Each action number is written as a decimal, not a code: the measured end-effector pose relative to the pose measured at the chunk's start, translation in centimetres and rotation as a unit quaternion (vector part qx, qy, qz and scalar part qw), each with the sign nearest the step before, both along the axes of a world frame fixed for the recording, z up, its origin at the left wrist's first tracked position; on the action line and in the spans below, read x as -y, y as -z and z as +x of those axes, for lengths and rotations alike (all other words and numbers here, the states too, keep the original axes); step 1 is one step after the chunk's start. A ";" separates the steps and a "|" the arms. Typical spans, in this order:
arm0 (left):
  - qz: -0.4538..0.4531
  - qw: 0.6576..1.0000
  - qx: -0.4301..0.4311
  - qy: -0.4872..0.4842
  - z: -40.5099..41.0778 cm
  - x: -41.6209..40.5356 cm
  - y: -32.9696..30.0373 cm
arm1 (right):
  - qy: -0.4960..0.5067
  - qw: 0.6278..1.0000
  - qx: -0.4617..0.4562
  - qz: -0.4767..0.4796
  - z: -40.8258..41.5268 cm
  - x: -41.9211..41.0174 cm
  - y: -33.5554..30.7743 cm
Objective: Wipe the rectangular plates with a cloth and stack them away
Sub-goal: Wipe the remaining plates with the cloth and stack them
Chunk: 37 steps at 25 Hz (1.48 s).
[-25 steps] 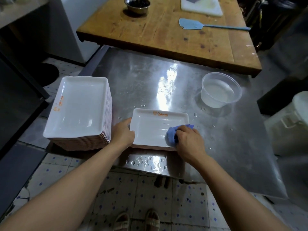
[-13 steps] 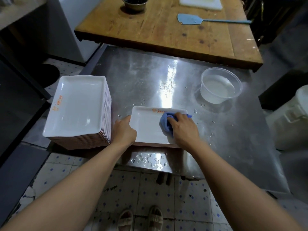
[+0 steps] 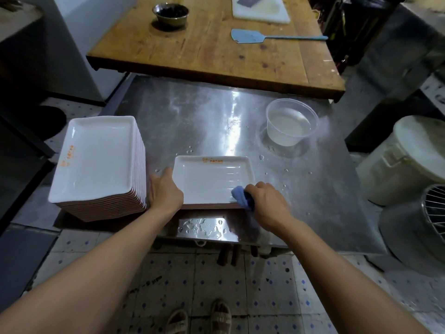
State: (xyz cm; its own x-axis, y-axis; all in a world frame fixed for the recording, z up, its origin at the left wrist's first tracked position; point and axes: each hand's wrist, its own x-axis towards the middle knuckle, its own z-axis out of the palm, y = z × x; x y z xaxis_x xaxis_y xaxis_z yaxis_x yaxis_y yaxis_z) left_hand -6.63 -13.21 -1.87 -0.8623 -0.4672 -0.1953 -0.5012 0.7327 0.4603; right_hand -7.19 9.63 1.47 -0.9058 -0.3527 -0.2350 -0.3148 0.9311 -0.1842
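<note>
A white rectangular plate (image 3: 207, 179) with an orange logo lies on the steel table (image 3: 216, 121) near its front edge. My left hand (image 3: 165, 191) holds the plate's left rim. My right hand (image 3: 267, 203) grips a blue cloth (image 3: 242, 198) at the plate's near right corner. A tall stack of the same white plates (image 3: 96, 160) stands to the left, by the table's left edge.
A clear plastic bowl of water (image 3: 290, 122) stands at the right back of the steel table. Water drops lie around the plate. Behind is a wooden table (image 3: 216, 51) with a metal bowl (image 3: 171, 14), blue spatula (image 3: 250, 36) and white board (image 3: 261, 10). A white bucket (image 3: 407, 160) stands right.
My right hand has drawn the blue cloth from the plate's far right part back to its near right corner. My left hand stays on the left rim.
</note>
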 end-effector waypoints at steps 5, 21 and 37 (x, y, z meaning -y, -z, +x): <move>-0.107 0.965 -0.110 0.213 1.6 -1.9 -0.3 | 0.168 0.968 -0.007 -0.186 -0.1 -1.7 -1.5; -0.118 0.925 -0.147 0.329 1.8 -3.7 -1.4 | 0.238 0.913 -0.067 -0.324 -0.1 -3.4 -2.0; -0.166 0.914 -0.209 0.305 0.4 -3.3 -3.2 | 0.236 0.901 -0.042 -0.361 1.0 -2.3 -2.6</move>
State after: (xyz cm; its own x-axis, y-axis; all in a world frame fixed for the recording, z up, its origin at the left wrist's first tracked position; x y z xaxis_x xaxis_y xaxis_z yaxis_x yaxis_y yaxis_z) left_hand -6.25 -9.89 1.37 -0.9493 0.1516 0.2755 0.2157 0.9515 0.2193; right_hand -6.17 11.94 4.11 -0.9989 0.0429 -0.0212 0.0431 0.6128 -0.7890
